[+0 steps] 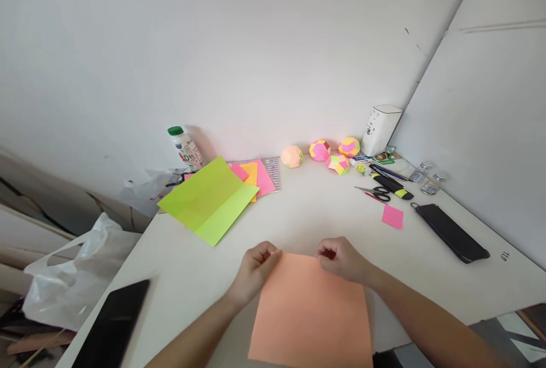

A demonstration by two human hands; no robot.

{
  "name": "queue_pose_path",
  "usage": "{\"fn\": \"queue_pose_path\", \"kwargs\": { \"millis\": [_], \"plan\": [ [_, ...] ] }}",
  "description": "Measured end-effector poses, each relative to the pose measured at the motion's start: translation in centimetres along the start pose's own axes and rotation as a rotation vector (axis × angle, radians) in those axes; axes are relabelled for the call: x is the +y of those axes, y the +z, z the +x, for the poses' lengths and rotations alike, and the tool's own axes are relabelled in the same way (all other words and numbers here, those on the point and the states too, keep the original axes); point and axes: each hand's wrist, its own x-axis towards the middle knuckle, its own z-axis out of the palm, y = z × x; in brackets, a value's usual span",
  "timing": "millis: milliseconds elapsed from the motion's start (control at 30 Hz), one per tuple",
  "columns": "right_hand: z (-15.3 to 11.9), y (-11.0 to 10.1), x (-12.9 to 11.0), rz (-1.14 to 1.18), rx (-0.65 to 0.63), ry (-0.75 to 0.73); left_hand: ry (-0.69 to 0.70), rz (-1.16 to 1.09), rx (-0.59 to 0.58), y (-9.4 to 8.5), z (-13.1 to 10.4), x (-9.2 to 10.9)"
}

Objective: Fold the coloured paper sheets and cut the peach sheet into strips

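A sheet of orange paper is held at the front of the white table, its lower edge running out of view. My left hand pinches its far left corner between thumb and fingers. At the far edge toward the right, my right hand grips the sheet with curled fingers. Beyond my left hand lies a larger green sheet with a crease across it, on top of pink paper and yellow-orange paper.
Several multicoloured paper balls, one a peach ball, stand along the wall. Scissors, a pink square, a black case and glass jars lie right. A bottle, black tablet and plastic bag are left.
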Motion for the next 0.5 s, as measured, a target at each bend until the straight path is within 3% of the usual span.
{"fn": "queue_pose_path", "kwargs": {
  "millis": [267,500],
  "plan": [
    [0.6,-5.3,1.1,-0.071,0.054,0.083,0.008,0.013,0.073,-5.3,3.0,0.0],
    [1.3,-5.7,2.7,-0.125,0.158,0.075,0.002,0.165,0.189,-7.4,3.9,-0.6]
  ]
}}
